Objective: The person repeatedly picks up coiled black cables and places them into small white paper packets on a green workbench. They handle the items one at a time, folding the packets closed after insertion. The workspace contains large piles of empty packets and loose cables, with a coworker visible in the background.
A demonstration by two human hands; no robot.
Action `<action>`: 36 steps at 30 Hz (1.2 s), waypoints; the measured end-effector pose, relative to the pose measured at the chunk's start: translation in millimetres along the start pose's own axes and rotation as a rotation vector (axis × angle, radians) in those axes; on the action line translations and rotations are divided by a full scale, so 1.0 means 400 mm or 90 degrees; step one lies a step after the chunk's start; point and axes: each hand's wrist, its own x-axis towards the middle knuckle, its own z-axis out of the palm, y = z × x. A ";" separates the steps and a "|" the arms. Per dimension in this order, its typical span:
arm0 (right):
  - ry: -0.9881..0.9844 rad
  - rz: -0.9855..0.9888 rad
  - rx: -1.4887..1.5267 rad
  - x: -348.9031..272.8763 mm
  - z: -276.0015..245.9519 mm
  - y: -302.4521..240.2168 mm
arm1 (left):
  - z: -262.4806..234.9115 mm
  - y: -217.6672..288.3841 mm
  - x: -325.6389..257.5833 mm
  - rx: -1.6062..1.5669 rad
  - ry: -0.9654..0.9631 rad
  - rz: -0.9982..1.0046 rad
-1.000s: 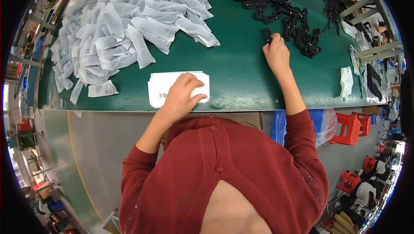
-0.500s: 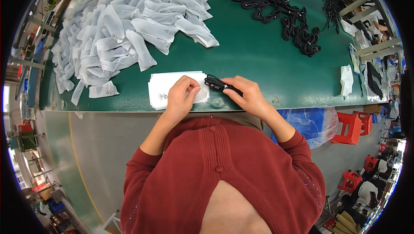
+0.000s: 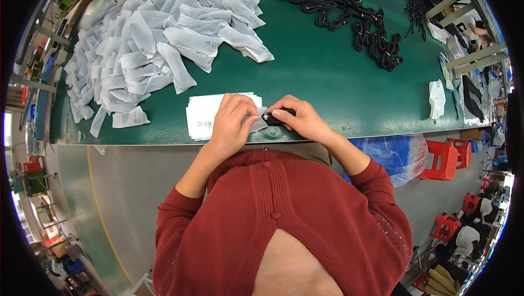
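Near the table's front edge lies a stack of flat white plastic bags (image 3: pixel 201 113). My left hand (image 3: pixel 232 124) rests over the stack's right part, fingers pinched on the edge of a translucent white bag (image 3: pixel 258 125). Just to its right, my right hand (image 3: pixel 305 119) grips a coiled black cable (image 3: pixel 272 120), whose end meets the mouth of that bag. How far the cable sits inside is hidden by my fingers.
A large heap of filled white bags (image 3: pixel 147 39) covers the table's far left. Several coiled black cables (image 3: pixel 338 1) lie at the far right of the green table (image 3: pixel 316 72). A crumpled white bag (image 3: pixel 436 99) is near the right edge. Red stools (image 3: pixel 440 159) stand beyond.
My right hand has brought the coiled cable slightly left and down to the bag's mouth. The bag's edge now shows lifted between my hands.
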 end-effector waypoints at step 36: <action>0.221 -0.007 -0.705 0.708 -0.538 -0.008 | -0.108 -0.308 0.239 0.436 -0.051 -0.129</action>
